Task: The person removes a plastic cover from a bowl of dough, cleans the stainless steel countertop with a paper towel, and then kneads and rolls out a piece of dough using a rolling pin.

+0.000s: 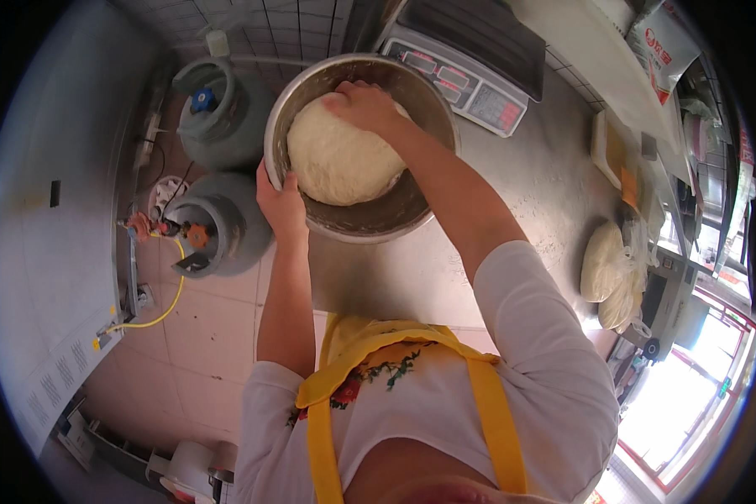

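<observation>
A large pale ball of dough (pixel 346 154) sits in a round stainless steel bowl (pixel 438 129) in front of me. My left hand (pixel 282 200) grips the bowl's rim on its left side, the thumb over the edge. Over the top of the dough lies my right hand (pixel 368 106), its fingers curled down at the dough's far side. The fingertips are partly hidden, so I cannot tell how deep they press. Dough residue smears the bowl's inner wall.
The steel worktable (pixel 390 277) carries a digital scale (pixel 460 82) behind the bowl and bagged dough (pixel 603 261) at the right. Floury scraps dot its surface. Two gas cylinders (pixel 227 120) stand on the floor at left, with a yellow hose (pixel 177 296).
</observation>
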Motion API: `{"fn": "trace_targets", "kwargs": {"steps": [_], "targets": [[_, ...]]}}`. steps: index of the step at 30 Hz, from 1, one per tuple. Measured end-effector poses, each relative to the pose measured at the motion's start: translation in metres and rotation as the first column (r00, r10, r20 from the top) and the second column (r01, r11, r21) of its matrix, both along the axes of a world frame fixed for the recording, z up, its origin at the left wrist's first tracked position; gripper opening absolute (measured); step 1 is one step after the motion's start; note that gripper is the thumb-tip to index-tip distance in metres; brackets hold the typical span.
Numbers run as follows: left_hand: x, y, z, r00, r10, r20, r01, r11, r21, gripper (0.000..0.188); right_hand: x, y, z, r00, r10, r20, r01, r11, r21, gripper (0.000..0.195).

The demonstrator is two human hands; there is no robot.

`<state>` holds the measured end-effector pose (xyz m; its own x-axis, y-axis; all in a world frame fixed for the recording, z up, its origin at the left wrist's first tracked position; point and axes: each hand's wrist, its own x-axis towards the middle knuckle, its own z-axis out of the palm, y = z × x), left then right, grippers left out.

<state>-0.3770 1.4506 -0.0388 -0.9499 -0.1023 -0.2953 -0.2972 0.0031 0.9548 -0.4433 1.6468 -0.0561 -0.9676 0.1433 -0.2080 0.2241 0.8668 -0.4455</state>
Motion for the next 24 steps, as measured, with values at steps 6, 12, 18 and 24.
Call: {"fn": "trace_targets", "kwargs": {"steps": [6, 12, 18, 24], "targets": [[0.008, -0.011, -0.016, 0.993, 0.115, 0.000, -0.112, 0.971, 0.212, 0.037, 0.145, -0.041, 0.042, 0.876, 0.435, -0.209, -0.423, 0.900, 0.101, 0.039], [0.004, -0.007, -0.013, 0.995, 0.096, -0.011, -0.092, 0.978, 0.188, 0.035, 0.047, 0.010, 0.035, 0.856, 0.304, -0.417, -0.270, 0.952, 0.140, 0.037], [0.000, -0.001, -0.008, 0.998, 0.069, 0.003, -0.069, 0.986, 0.150, 0.034, 0.013, -0.004, -0.016, 0.933, 0.213, 0.289, -0.099, 0.926, -0.363, 0.058], [-0.006, -0.021, -0.006, 1.000, 0.019, 0.000, -0.019, 0.998, 0.063, 0.033, 0.137, -0.023, 0.081, 0.807, 0.577, 0.128, -0.522, 0.798, -0.303, 0.045]]}}
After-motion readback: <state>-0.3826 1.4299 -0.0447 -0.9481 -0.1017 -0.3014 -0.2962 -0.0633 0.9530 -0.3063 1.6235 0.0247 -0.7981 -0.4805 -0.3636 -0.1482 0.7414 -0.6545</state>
